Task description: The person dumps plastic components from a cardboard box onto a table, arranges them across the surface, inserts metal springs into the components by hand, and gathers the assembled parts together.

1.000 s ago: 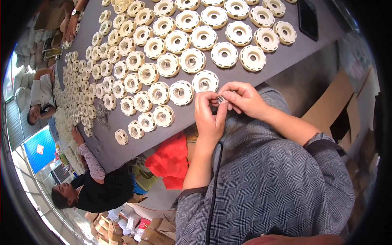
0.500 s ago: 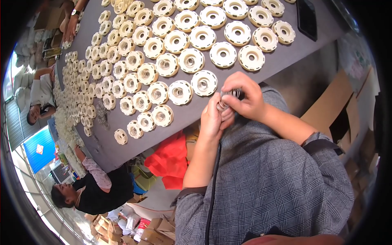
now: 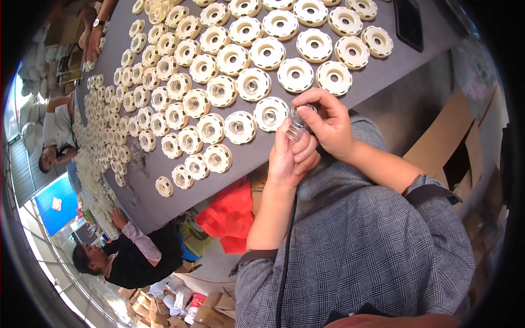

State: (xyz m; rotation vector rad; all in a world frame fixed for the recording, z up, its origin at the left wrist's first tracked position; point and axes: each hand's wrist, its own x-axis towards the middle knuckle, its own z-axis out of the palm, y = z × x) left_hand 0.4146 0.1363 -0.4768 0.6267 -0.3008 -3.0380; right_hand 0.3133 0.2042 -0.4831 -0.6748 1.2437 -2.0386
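Note:
Just off the table's near edge, my left hand (image 3: 295,159) is closed with thumb and fingers round a silvery metal coil spring (image 3: 296,129). My right hand (image 3: 332,127) pinches at the upper coils between thumb and forefinger. The coils overlap, so I cannot tell whether there is one spring or several. Closest to my hands on the table is a cream plastic ring-shaped piece (image 3: 271,113) with notches round its rim and a spring standing in its centre. A cream piece (image 3: 295,75) farther right shows a bare centre hole.
Many similar cream pieces stand in rows over the grey table (image 3: 350,93). A dark phone (image 3: 409,24) lies at the far right edge. Red cloth (image 3: 228,218) hangs below the table. Two people sit at left; another person's hand (image 3: 93,52) rests at the far left edge.
My right fingers have opened out a little and lifted, so more of the coils shows between my hands. The whole view has shifted slightly.

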